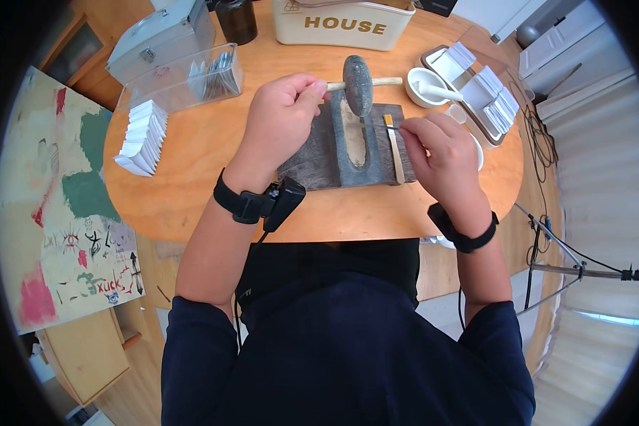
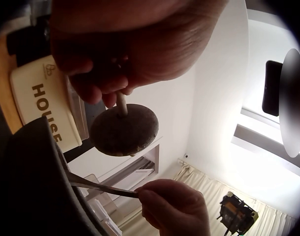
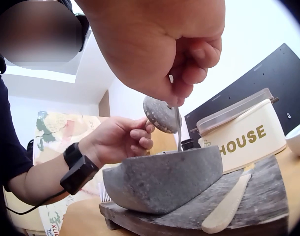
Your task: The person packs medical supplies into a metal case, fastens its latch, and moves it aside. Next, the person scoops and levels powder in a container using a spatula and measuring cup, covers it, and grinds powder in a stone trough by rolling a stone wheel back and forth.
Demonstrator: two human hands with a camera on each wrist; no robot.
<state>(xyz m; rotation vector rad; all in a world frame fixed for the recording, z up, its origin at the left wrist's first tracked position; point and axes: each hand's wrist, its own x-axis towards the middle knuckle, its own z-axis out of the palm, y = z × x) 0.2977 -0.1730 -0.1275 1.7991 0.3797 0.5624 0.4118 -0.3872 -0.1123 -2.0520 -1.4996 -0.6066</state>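
Observation:
A stone wheel on a wooden rod hangs above a long stone trough that holds beige powder. My left hand grips the rod's left end, with the wheel off the trough. Pinched in my right hand is a thin metal tool, its far end down at the trough in the right wrist view. The trough stands on a dark wooden board. A brush with a pale handle lies on the board, right of the trough.
A white mortar with pestle and a tray of white packets stand at the right. Folded white papers, a clear box and a metal case are left. The HOUSE bin stands behind.

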